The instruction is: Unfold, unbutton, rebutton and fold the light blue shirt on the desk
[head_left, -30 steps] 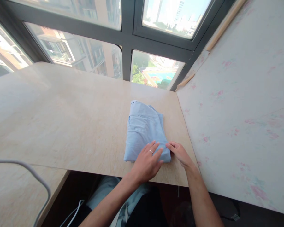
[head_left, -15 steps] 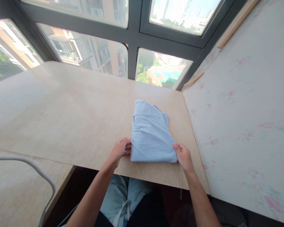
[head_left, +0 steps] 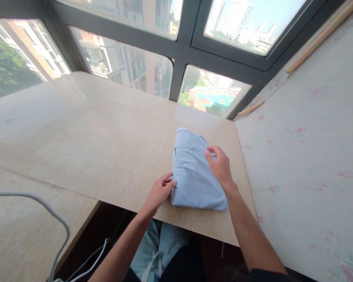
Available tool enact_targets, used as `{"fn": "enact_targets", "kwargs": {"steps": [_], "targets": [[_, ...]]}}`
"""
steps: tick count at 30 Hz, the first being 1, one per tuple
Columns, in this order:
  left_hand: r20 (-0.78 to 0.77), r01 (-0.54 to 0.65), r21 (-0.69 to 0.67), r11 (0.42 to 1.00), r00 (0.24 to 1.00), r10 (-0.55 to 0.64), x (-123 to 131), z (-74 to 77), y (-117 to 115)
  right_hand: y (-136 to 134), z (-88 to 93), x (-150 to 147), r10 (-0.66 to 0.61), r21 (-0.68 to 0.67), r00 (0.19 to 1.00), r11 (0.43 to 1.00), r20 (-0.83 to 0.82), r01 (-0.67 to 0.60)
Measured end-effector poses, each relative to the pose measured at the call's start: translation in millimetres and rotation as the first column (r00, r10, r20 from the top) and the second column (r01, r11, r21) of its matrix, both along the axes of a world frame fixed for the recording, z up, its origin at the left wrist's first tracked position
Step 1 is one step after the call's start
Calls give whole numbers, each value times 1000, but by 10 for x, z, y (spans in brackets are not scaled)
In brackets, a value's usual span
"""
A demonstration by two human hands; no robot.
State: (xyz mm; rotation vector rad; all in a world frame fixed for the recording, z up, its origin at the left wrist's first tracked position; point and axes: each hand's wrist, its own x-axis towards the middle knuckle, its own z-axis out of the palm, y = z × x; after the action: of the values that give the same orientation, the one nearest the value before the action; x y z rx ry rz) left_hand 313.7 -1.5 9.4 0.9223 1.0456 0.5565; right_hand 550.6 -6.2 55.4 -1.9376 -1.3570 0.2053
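Surface: a broad tabletop (head_left: pixel 106 149) of pale beige laminate with a faint marbled grain, smooth and matt, with sunlight bleaching its far left part. A second board (head_left: pixel 20 239) with the same finish sits at the near left corner, and a thin white cable (head_left: pixel 48 209) arches over it.

Room: a window (head_left: pixel 126 64) in dark metal frames runs along the far edge, with buildings and trees outside. A wall (head_left: pixel 306 149) rises along the right edge. It is off-white with a faded pink floral print, and a wooden strip runs along its top.

Item: a shirt (head_left: pixel 191 182) of light blue woven cloth, finely creased, folded into a compact rectangle. It lies at the near right corner of the tabletop, just inside the near edge, with its collar end pointing to the window.

Left hand (head_left: pixel 159 192): loosely curled, with the fingertips against the shirt's left edge near its front corner. Whether it pinches the cloth cannot be told.

Right hand (head_left: pixel 220 166): resting on top of the shirt along its right side. The fingers are bent and the tips press down near the collar end, with no cloth gathered in them.
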Motion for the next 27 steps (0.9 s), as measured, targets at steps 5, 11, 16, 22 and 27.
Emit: {"fn": "enact_targets", "kwargs": {"steps": [5, 11, 16, 22, 27], "targets": [[-15, 35, 107, 994, 999, -33, -231, -54, -101, 1152, -59, -72, 217, -140, 966, 970, 142, -197], [-142, 231, 326, 917, 971, -194, -453, -69, -321, 1752, -183, -54, 268, -479, 947, 864, 178, -154], [-148, 241, 399, 885, 969, -197, -425, -121, -409, 1845, -218, 30, 275, -517, 947, 842, 168, -153], [-30, 180, 437, 881, 982, -186, -390, -271, -328, 1922, -373, 91, 244, -424, 965, 887, 94, -183], [-78, 159, 657, 737, 987, -143, -343, -381, -191, 1872, -548, 148, 182, -287, 983, 941, -18, -180]]}}
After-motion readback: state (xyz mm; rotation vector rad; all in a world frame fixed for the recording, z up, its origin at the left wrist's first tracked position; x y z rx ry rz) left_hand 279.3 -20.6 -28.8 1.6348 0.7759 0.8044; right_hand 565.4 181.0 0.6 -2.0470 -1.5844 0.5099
